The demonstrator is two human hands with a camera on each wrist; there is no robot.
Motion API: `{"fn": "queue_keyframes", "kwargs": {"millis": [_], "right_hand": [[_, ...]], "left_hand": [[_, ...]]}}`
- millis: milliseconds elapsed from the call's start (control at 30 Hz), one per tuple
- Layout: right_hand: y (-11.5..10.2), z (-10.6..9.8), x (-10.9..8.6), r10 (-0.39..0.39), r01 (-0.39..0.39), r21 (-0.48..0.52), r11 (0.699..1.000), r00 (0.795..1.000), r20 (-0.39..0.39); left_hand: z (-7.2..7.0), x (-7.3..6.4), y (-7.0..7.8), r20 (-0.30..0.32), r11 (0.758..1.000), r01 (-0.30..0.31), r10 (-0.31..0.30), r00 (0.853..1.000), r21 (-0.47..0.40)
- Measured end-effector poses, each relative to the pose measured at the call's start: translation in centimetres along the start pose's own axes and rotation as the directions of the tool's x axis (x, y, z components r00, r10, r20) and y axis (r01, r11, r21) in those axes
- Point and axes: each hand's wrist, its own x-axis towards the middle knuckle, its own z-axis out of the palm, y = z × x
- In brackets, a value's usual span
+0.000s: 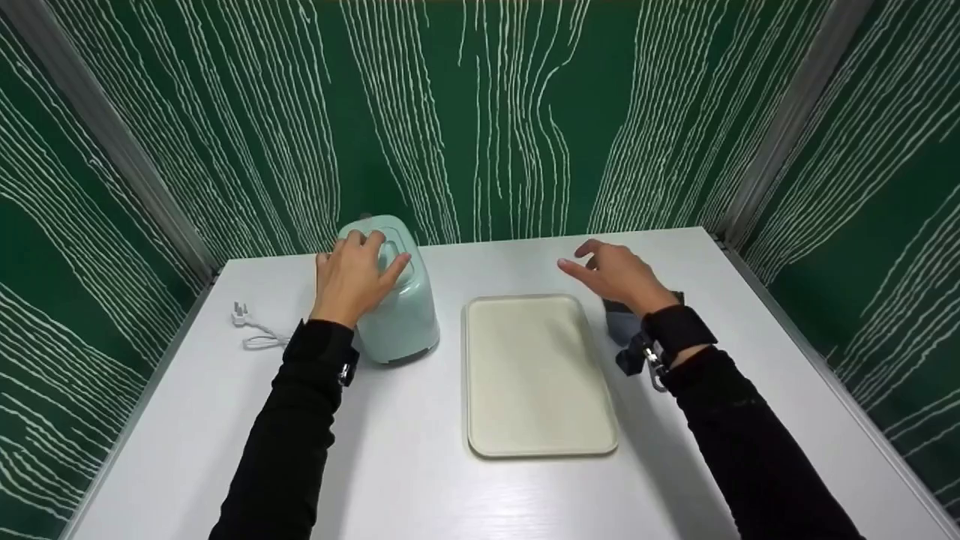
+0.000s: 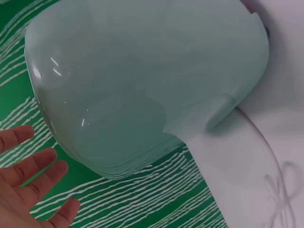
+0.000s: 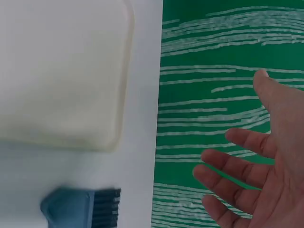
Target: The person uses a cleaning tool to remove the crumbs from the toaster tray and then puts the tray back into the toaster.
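Observation:
A mint-green toaster-like appliance (image 1: 397, 322) stands upright at the table's left rear, a lid (image 1: 400, 234) on its top. Over that lid hovers my left hand (image 1: 351, 276), fingers spread and loosely bent. The left wrist view shows a gap between its fingers (image 2: 42, 175) and the appliance's glossy side. My right hand (image 1: 621, 274) is in the air beyond the tray's right rear corner, holding nothing, its fingers (image 3: 232, 166) relaxed and apart. Partly hidden under the right wrist lies a blue brush (image 3: 71, 209) with dark bristles.
A cream rectangular tray (image 1: 536, 375) lies flat mid-table. Left of the appliance, a white plug (image 1: 240, 313) and its bundled cord (image 1: 264, 342) rest on the white table (image 1: 405, 450). Green walls (image 1: 517, 112) with white wavy lines enclose the back and sides.

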Motion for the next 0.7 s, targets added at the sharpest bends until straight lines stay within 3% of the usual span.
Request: {"fn": "queue_keyframes", "kwargs": {"millis": [433, 700], "right_hand": [[-4.1, 6.4, -1.1, -0.117, 0.102, 0.188, 0.977, 0.990, 0.073], [-7.4, 11.5, -2.7, -0.179, 0.117, 0.338, 0.934, 0.971, 0.158]], "left_hand": [[0.9, -3.1, -0.1, -0.041, 0.997, -0.067, 0.066, 0.997, -0.038], [2.1, -4.9, -0.6, -0.068, 0.995, -0.075, 0.071, 0.995, -0.065]]}}
